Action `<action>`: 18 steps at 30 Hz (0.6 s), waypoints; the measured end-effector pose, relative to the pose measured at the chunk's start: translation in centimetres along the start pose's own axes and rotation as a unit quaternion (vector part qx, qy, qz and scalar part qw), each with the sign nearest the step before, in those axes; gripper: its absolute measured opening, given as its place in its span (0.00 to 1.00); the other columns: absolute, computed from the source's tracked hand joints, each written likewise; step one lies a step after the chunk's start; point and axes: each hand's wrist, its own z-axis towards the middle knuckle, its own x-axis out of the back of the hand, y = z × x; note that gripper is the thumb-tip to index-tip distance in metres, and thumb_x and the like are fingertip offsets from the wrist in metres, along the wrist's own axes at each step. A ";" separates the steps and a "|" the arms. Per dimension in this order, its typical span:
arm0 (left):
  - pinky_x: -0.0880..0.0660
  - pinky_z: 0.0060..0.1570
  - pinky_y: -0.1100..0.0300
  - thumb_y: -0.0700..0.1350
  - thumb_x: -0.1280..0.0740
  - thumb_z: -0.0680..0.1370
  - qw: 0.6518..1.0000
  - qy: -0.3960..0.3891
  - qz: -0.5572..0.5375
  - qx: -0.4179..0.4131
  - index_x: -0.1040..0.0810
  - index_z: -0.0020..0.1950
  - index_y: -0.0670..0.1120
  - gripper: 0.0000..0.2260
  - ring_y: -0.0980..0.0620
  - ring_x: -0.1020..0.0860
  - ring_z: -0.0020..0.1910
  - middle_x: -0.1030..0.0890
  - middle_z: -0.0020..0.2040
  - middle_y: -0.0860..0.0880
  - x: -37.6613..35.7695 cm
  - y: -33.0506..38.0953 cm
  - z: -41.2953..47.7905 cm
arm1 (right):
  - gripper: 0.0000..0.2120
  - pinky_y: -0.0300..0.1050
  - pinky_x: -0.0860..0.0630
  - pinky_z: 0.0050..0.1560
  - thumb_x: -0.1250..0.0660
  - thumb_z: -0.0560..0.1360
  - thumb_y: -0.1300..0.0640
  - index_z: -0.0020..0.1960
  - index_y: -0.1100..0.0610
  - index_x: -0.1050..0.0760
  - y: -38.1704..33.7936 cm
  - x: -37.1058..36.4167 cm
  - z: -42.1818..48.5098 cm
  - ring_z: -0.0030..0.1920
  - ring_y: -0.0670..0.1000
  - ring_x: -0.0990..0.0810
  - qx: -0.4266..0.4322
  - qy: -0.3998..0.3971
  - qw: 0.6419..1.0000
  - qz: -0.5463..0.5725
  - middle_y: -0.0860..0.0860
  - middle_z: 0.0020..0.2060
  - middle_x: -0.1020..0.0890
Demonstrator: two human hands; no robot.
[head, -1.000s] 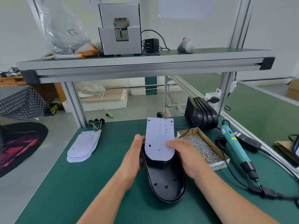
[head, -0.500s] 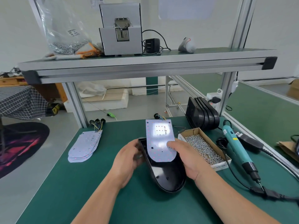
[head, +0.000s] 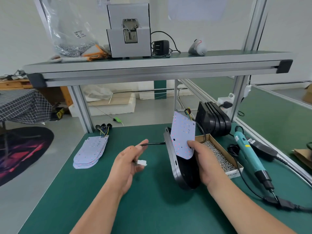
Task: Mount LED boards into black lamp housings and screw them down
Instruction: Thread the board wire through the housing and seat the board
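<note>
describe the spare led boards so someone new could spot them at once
On the green bench, look left, near the foot of the aluminium post. A fanned stack of pale LED boards lies flat there, coloured wires bunched at its far end. Unlike the single board the right hand holds against the black housing, nothing touches it.

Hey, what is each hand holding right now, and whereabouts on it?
The left hand pinches the black cable near its white connector. The right hand grips the tilted black housing from behind, thumb pressing the LED board at its lower end.
</note>
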 end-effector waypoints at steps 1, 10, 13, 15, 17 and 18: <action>0.22 0.33 0.62 0.50 0.29 0.79 0.994 -0.023 -0.107 0.012 0.27 0.36 0.44 0.15 0.57 0.18 0.66 0.16 0.68 0.51 -0.4 0.0 -0.2 | 0.17 0.51 0.17 0.44 0.32 0.79 0.52 0.62 0.62 0.16 0.2 -0.1 -0.1 0.48 0.60 0.12 -0.008 -0.007 1.000 0.001 0.62 0.55 0.13; 0.32 0.23 0.60 0.56 0.35 0.86 0.987 0.139 0.078 -0.008 0.30 0.47 0.45 0.16 0.52 0.25 0.27 0.25 0.31 0.50 -1.0 0.5 0.5 | 0.17 0.54 0.20 0.54 0.28 0.68 0.53 0.53 0.60 0.12 1.5 -1.2 -0.5 0.49 0.61 0.13 -0.034 -0.044 0.997 -0.052 0.64 0.56 0.14; 0.23 0.30 0.56 0.55 0.31 0.82 0.927 0.094 0.358 -0.050 0.23 0.57 0.55 0.07 0.52 0.22 0.24 0.18 0.35 0.51 0.0 1.0 0.4 | 0.16 0.51 0.20 0.52 0.29 0.68 0.54 0.52 0.59 0.12 1.5 -1.2 -0.5 0.49 0.60 0.13 -0.034 -0.060 0.995 -0.069 0.64 0.55 0.13; 0.21 0.33 0.59 0.57 0.33 0.78 0.882 0.020 0.470 -0.032 0.21 0.58 0.62 0.09 0.51 0.20 0.23 0.16 0.44 0.56 0.0 1.4 -0.2 | 0.14 0.49 0.19 0.50 0.29 0.69 0.54 0.50 0.57 0.11 1.3 -1.2 -0.6 0.48 0.59 0.12 -0.029 -0.069 0.995 -0.068 0.63 0.54 0.13; 0.18 0.42 0.55 0.60 0.38 0.72 0.842 -0.067 0.536 -0.016 0.20 0.55 0.62 0.14 0.51 0.18 0.24 0.15 0.45 0.58 -0.4 1.6 -0.9 | 0.12 0.49 0.19 0.48 0.29 0.71 0.54 0.49 0.57 0.11 1.1 -1.0 -0.7 0.46 0.58 0.12 -0.028 -0.071 0.995 -0.063 0.62 0.53 0.13; 0.17 0.45 0.54 0.60 0.39 0.70 0.829 -0.097 0.551 -0.006 0.19 0.53 0.59 0.16 0.50 0.18 0.25 0.15 0.42 0.56 -0.6 1.7 -1.1 | 0.10 0.48 0.19 0.47 0.30 0.73 0.55 0.48 0.58 0.11 1.1 -0.9 -0.7 0.45 0.58 0.12 -0.029 -0.069 0.995 -0.061 0.63 0.52 0.13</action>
